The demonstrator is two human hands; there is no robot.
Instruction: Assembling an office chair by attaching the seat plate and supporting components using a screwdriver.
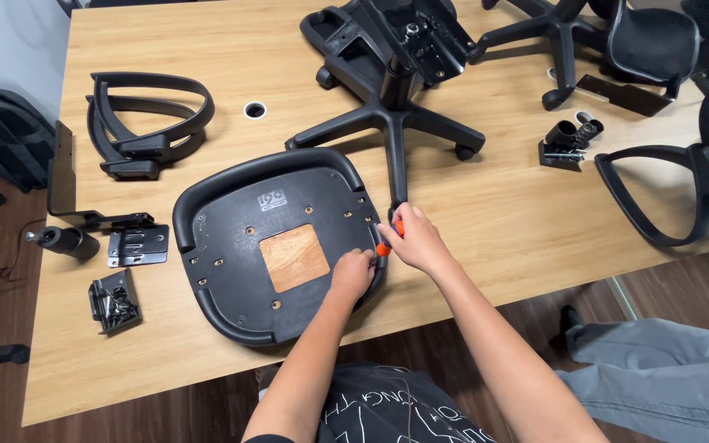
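Observation:
A black chair seat pan [231, 246] lies upside down on the wooden table [494, 213], with a square wood patch [293, 258] showing in its middle. My left hand [352, 272] rests closed on the seat's right rim. My right hand [416, 239] sits just beside it, gripping an orange-handled tool [386, 243] at that same edge. What the tool's tip touches is hidden by my fingers.
Two black armrests [145, 123] lie at the back left, with a bracket [63, 176], a gas cylinder [67, 240], a metal plate [137, 246] and a bag of screws [114, 302] at the left. A five-star chair base [391, 115] stands behind the seat. More chair parts [666, 176] and a person's leg [658, 369] are at the right.

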